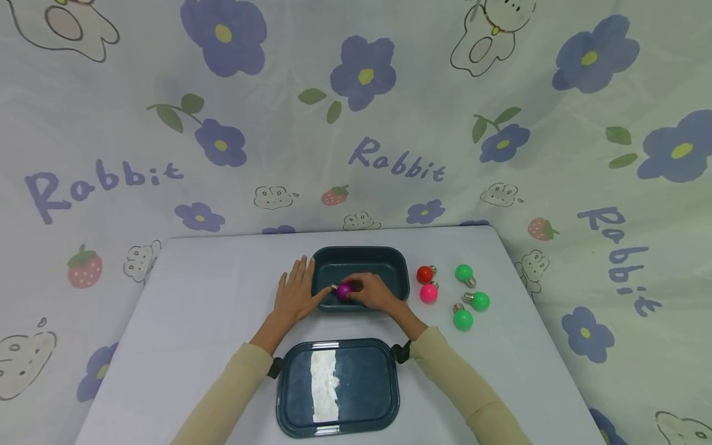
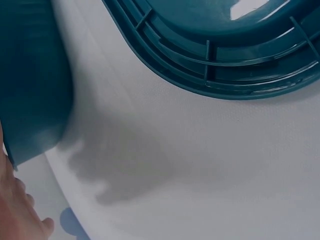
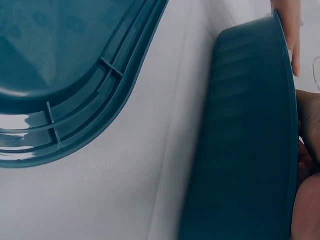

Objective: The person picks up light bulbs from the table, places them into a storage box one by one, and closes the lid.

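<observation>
A purple light bulb (image 1: 344, 291) with a metal screw base is pinched by my right hand (image 1: 371, 291), over the near-left part of a dark teal box (image 1: 403, 278). My left hand (image 1: 293, 293) lies along the box's left side, its fingers straight and its thumb reaching over the rim towards the bulb's base. In the left wrist view part of the left hand (image 2: 20, 210) shows beside the box wall. The right wrist view shows the right hand (image 3: 307, 200) partly hidden behind the box wall; the bulb is out of sight there.
A teal lid (image 1: 356, 389) lies in front of the box, between the forearms. Right of the box are a red bulb (image 1: 425, 274), a pink bulb (image 1: 429, 293) and three green bulbs (image 1: 463, 319) on the white table (image 1: 211, 296). A patterned cloth hangs behind.
</observation>
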Demonstrator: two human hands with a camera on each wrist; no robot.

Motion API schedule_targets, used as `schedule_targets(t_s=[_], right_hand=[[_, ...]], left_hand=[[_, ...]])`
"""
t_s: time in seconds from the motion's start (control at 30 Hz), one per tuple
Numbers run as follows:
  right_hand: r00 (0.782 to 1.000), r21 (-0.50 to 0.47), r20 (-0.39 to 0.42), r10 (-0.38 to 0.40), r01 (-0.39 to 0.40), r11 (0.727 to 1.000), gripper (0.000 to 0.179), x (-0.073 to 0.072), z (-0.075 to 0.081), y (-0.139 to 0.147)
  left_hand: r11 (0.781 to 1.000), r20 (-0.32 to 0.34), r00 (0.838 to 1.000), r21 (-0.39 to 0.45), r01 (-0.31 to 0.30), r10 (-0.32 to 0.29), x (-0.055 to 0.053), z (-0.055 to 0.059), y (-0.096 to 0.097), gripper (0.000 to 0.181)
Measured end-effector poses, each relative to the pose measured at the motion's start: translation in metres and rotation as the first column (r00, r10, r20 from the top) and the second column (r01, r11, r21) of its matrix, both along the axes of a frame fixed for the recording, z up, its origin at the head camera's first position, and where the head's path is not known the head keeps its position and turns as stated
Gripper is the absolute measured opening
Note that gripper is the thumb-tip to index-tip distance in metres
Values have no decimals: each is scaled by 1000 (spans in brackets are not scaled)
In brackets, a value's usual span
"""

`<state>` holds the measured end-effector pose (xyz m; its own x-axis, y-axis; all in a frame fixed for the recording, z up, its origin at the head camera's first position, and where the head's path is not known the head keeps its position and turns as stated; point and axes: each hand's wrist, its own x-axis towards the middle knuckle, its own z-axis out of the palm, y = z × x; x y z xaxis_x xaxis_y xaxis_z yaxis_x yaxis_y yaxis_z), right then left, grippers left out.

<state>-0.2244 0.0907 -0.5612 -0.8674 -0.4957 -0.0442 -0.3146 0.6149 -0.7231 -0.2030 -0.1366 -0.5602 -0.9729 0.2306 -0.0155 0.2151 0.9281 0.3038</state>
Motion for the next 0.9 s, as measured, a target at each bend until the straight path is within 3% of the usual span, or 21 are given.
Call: schedule_targets(t_s=[0.23,0.53,0.9], right_hand=[[1000,-10,-12,-17,17,1000,35,0,1,2],[997,-132,-57,-61,53,990,32,2,11,16],[986,-264,-87,-143,116,958,34,11,27,41]], left_hand=[[1000,-13,1000,10,-1,1,0,0,0,94],[1000,-7,1000,1,-7,7,1,0,0,94],[1000,-25,1000,24,-6,6,2,-2,0,93]])
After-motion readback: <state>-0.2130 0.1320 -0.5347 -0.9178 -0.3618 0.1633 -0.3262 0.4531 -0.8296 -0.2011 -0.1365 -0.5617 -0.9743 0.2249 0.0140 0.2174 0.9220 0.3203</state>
